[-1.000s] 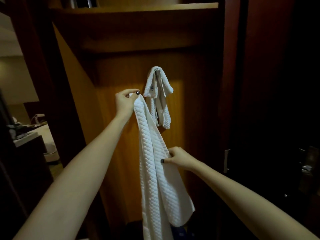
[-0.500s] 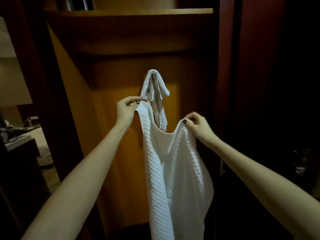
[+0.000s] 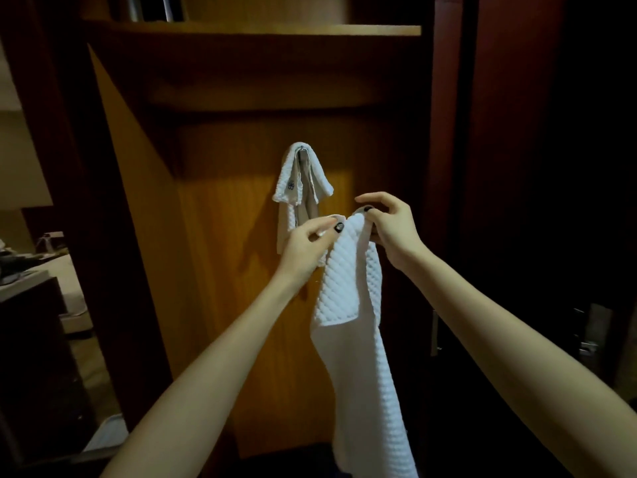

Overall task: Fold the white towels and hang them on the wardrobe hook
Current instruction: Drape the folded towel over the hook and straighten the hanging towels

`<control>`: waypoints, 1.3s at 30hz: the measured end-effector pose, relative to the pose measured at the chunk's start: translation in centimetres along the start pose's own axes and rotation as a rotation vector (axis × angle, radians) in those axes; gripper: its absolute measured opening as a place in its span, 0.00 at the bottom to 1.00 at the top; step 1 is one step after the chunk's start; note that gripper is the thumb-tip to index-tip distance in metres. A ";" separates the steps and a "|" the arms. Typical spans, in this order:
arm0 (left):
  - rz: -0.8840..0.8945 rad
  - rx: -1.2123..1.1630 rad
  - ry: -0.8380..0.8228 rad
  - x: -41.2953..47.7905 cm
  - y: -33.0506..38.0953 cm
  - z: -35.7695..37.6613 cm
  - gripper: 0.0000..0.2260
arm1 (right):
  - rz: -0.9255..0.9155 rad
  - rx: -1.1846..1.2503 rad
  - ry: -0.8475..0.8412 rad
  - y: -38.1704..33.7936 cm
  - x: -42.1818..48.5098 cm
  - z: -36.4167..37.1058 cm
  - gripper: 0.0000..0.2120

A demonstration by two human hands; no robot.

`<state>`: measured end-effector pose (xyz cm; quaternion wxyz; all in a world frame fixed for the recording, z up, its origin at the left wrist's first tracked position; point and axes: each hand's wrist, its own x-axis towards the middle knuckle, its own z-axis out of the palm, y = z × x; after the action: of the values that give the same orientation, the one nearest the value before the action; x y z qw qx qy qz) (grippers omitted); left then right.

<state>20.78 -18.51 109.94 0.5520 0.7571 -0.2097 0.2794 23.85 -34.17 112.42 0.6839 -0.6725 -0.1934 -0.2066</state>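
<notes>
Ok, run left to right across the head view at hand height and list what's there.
Dark cabinet → left hand → held towel → right hand → door latch. The hung towel is left out: it overlaps the left hand.

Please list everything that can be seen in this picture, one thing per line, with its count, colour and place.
wardrobe panel: 1, orange-brown wood, centre background
shelf: 1, brown wood, across the top
wardrobe frame: 1, dark red wood, right of the panel
hook: 1, grey metal, on the panel, mostly covered
hung towel: 1, white, draped over the hook
held towel: 1, white, hanging down in front of the panel
left grip: 1, bare hand, pinches the held towel's top edge, left side
right grip: 1, bare hand, pinches the same edge, right side
</notes>
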 end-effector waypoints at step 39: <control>-0.189 -0.212 0.170 0.5 -2.5 -0.9 0.18 | 0.061 -0.080 -0.552 0.9 -4.5 -2.1 0.11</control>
<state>22.60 -16.92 108.67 0.6686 0.6844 -0.1183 0.2657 20.48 -36.20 109.19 0.5843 -0.7352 -0.3436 -0.0023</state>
